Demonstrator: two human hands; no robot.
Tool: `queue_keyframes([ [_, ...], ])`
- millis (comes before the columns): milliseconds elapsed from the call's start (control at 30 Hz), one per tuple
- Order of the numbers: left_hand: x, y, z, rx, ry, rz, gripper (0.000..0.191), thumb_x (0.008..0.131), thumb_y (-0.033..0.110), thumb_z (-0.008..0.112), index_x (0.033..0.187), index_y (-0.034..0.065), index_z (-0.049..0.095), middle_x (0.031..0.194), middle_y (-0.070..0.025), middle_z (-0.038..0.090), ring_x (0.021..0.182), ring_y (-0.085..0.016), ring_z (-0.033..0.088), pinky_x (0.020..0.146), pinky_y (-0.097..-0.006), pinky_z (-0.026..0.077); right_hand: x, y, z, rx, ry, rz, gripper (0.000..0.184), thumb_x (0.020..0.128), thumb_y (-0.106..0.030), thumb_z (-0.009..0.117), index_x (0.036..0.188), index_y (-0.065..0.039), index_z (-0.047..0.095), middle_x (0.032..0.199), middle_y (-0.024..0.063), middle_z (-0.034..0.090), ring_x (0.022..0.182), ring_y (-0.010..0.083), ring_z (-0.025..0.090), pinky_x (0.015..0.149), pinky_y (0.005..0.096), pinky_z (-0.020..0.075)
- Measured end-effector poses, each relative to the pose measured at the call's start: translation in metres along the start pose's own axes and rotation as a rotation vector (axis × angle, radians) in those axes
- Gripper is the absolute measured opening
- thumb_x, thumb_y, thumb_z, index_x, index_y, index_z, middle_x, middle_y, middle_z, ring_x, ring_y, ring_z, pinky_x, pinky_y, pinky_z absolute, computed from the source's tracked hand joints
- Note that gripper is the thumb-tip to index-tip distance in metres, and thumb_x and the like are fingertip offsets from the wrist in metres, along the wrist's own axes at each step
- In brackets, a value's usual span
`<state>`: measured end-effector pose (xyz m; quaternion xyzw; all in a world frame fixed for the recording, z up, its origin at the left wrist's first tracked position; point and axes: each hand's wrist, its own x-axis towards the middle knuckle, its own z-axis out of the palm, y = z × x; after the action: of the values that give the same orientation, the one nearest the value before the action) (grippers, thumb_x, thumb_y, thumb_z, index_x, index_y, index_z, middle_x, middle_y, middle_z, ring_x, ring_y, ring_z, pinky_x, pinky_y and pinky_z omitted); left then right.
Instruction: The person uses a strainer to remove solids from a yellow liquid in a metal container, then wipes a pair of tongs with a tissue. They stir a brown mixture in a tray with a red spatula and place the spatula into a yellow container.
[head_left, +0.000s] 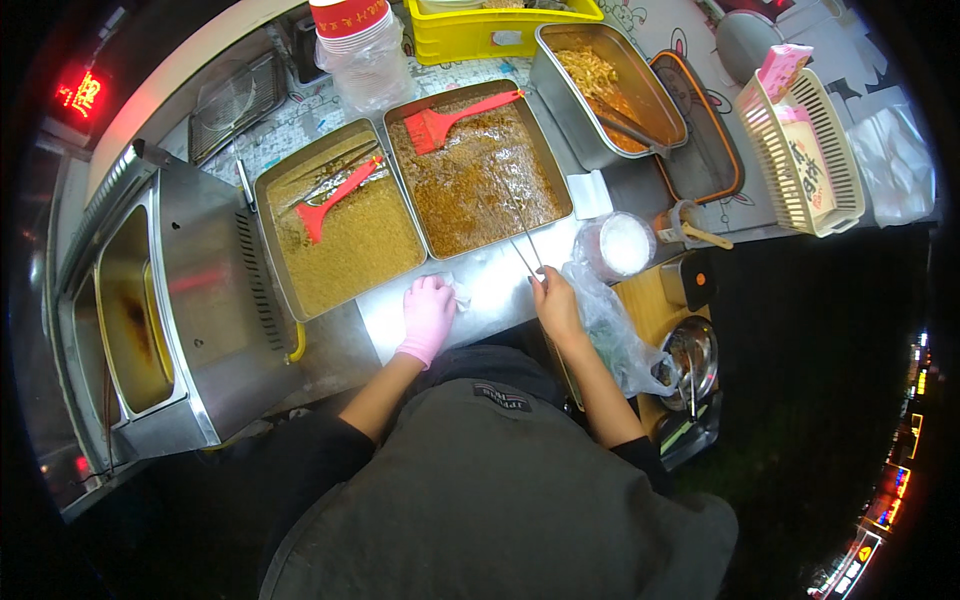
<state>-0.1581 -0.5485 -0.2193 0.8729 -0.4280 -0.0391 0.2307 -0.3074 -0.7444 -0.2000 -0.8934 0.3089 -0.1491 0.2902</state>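
Note:
My left hand, in a pink glove, presses a white tissue on the steel counter. Metal tongs are in my bare right hand, their tips over the near right part of a square tray of dark brown seasoning. Left of it lies a tray of yellowish powder, holding a red brush and another pair of tongs. A second red brush rests in the brown tray. Beside my right hand are a clear plastic bag and a round tub with a white top.
A steel fryer stands at left. Farther back are stacked paper bowls, a yellow crate and a deep steel pan of red food. A cream plastic basket is at right; below, a metal bowl sits on a lower shelf.

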Motion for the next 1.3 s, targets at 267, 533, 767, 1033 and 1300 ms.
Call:
queue_keyframes([
  [267,-0.015,-0.006,0.012,-0.852,-0.171,-0.465,0.013,0.088,0.005,0.059,0.100,0.0038,0.065,0.103,-0.0084,0.066,0.095,-0.019,0.064,0.085,-0.0313,0.050,0.003,0.013,0.010,1.988,-0.727,0.751,0.048,0.104,-0.041,0.036,0.121,0.001,0.050,0.061,-0.0044,0.033,0.039,0.0013,0.023,0.032,0.0150,0.0200],
  [533,-0.017,-0.011,0.004,-1.699,-0.215,-0.920,0.025,0.097,0.006,0.046,0.117,0.0036,0.061,0.097,-0.0069,0.068,0.086,-0.017,0.065,0.078,-0.0280,0.052,0.007,0.027,0.033,2.005,-0.554,0.975,0.045,0.102,-0.039,0.043,0.118,0.001,0.053,0.064,-0.0033,0.037,0.041,0.0015,0.027,0.032,0.0152,0.0228],
  [767,-0.022,-0.021,0.000,-1.347,-0.258,-0.740,0.018,0.090,0.011,0.058,0.105,0.0021,0.064,0.099,-0.0050,0.067,0.089,-0.012,0.062,0.083,-0.0277,0.049,0.019,0.015,0.020,1.785,-0.596,0.957,0.050,0.102,-0.043,0.042,0.130,-0.002,0.050,0.065,-0.0053,0.034,0.045,0.0013,0.024,0.036,0.0152,0.0223],
  [1033,-0.024,-0.025,-0.005,-1.118,-0.099,-0.616,0.021,0.092,0.018,0.063,0.077,0.0031,0.060,0.079,-0.0030,0.065,0.073,-0.009,0.060,0.069,-0.0238,0.049,0.020,-0.027,0.000,0.751,-0.117,0.339,0.031,0.096,-0.017,0.059,0.124,-0.005,0.059,0.077,-0.0007,0.051,0.052,0.0074,0.045,0.046,0.0233,0.0404],
  [1300,-0.024,-0.016,-0.017,-1.192,-0.196,-0.655,0.024,0.095,0.017,0.058,0.076,0.0015,0.061,0.075,-0.0048,0.064,0.069,-0.011,0.061,0.069,-0.0243,0.049,0.014,-0.022,0.009,0.006,-0.009,0.046,0.029,0.088,-0.008,0.063,0.115,0.002,0.060,0.084,0.0177,0.059,0.071,0.0327,0.059,0.066,0.0390,0.0491],
])
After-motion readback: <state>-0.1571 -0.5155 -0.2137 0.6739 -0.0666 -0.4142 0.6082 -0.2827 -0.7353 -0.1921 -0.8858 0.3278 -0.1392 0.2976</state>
